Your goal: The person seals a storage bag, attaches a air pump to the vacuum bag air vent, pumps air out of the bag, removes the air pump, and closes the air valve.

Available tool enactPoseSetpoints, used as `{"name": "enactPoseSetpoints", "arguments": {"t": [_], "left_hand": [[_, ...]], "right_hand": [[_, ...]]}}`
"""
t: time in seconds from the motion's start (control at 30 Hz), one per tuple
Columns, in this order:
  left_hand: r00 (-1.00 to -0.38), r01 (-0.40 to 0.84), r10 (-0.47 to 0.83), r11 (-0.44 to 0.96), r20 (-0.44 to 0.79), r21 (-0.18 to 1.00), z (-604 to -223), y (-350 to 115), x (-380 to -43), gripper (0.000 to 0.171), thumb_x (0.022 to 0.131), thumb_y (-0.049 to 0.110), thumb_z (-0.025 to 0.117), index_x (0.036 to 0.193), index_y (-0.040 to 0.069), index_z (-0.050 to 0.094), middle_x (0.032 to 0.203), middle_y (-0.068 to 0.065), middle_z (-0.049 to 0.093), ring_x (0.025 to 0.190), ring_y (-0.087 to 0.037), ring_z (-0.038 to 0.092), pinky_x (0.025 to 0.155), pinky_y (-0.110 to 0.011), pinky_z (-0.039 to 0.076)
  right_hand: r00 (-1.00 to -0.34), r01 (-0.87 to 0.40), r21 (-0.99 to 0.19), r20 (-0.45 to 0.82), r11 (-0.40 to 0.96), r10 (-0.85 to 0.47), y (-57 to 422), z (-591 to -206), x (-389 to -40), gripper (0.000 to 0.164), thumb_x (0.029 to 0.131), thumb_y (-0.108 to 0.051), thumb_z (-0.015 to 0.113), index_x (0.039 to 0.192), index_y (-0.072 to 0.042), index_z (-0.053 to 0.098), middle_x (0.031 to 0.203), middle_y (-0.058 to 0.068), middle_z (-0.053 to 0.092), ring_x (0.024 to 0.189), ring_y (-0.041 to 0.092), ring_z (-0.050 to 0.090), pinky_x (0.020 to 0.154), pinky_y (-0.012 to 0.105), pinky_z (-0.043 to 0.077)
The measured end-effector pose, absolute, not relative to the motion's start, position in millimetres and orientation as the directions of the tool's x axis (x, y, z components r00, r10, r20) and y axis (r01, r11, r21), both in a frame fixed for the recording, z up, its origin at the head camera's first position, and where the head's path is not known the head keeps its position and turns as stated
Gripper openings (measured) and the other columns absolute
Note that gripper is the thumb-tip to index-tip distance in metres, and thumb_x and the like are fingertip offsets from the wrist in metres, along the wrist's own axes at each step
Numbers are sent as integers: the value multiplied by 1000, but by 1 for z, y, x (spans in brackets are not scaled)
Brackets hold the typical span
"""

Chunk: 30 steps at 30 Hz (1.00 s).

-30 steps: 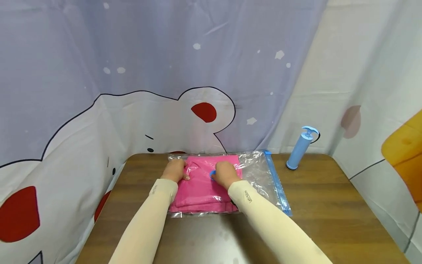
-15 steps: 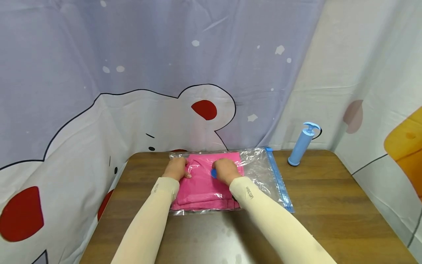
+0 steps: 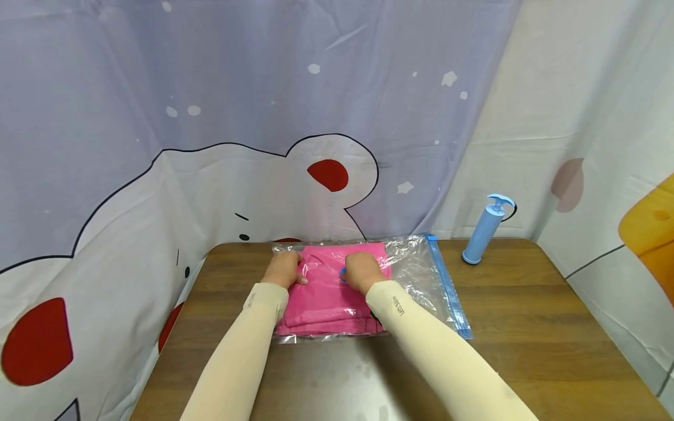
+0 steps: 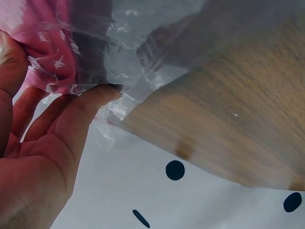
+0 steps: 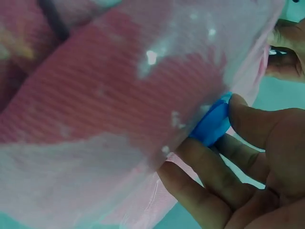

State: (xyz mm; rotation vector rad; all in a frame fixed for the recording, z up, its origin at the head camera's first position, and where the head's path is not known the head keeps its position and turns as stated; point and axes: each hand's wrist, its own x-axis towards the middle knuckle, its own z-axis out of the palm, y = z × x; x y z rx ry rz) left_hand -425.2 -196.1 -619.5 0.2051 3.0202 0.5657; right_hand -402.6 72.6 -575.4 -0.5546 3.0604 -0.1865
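A clear plastic storage bag (image 3: pixel 416 272) lies flat on the table with folded pink cloth (image 3: pixel 321 301) inside. Its blue zip strip (image 3: pixel 446 286) runs down the right side. With thumb and fingers my left hand (image 3: pixel 282 269) grips the bag's left edge; the left wrist view has the fingers (image 4: pixel 81 109) against the plastic film. My right hand (image 3: pixel 363 273) pinches a round blue valve cap (image 5: pixel 212 121) on the bag's upper face, thumb on one side and fingers on the other. In the head view that hand covers most of the cap.
A light blue hand pump (image 3: pixel 483 234) stands upright on the wooden table (image 3: pixel 526 327) at the back right, beyond the zip strip. A patterned curtain (image 3: pixel 253 193) hangs right behind the table and along its sides.
My right hand has turned slightly at the valve cap, and less of the blue shows now. The left hand keeps its place on the bag; the head view has shifted a little.
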Motion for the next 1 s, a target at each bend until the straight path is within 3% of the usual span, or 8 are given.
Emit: {"name": "enactPoseSetpoints", "arguments": {"t": [0.13,0.27,0.43,0.57,0.73,0.8,0.87,1.0], "left_hand": [[-990,103,132,916,-48,388,-614,-194,-423,73,78,37,105,139,7,80,131,-17,83,117,-34,77,110,-55,64],[-990,112,137,914,-38,389,-607,-193,-423,74,76,36,107,138,6,81,131,-17,84,118,-36,77,110,-56,64],[-990,113,134,920,-32,374,-605,-193,-423,78,74,36,107,141,7,80,132,-18,83,121,-39,77,111,-57,64],[-991,105,128,923,-39,370,-608,-194,-424,80,75,38,106,144,9,78,136,-18,82,125,-40,77,113,-58,63],[-990,114,137,922,-37,370,-611,-195,-424,79,75,37,107,143,8,79,136,-19,82,127,-42,77,114,-58,62],[-990,115,136,924,-33,365,-612,-196,-423,75,74,37,107,138,8,81,134,-19,83,126,-41,77,114,-58,62],[-990,122,141,927,-28,355,-614,-197,-423,73,73,37,108,135,9,83,130,-18,84,123,-40,78,113,-58,63],[-989,127,145,921,-20,369,-615,-196,-423,70,73,38,107,132,8,84,124,-17,85,114,-37,78,107,-57,65]], "right_hand": [[-930,-368,-101,40,924,-365,76,-591,-412,25,95,-35,86,86,-15,77,89,7,81,78,28,75,68,48,67],[-924,-382,-133,43,914,-380,74,-552,-386,5,92,-20,87,95,-16,85,96,6,83,86,29,77,74,50,68],[-925,-375,-194,22,906,-378,70,-500,-347,21,91,-10,89,110,-20,90,110,6,86,102,29,79,88,49,68],[-921,-380,-209,-5,901,-389,71,-496,-346,26,91,-10,88,116,-19,90,118,9,86,113,30,80,93,50,68],[-916,-364,-314,-49,877,-398,80,-509,-363,59,93,-27,87,147,-11,73,138,13,82,132,35,76,110,52,63],[-925,-333,-338,-67,880,-375,81,-511,-363,55,97,-35,84,142,-6,72,133,16,83,125,36,78,110,52,63],[-935,-307,-308,-80,900,-346,76,-500,-352,40,102,-35,80,120,0,78,114,18,85,109,36,80,104,52,65],[-939,-326,-208,-36,922,-341,74,-502,-349,35,104,-33,82,80,-9,74,84,10,80,82,27,73,88,48,65]]}}
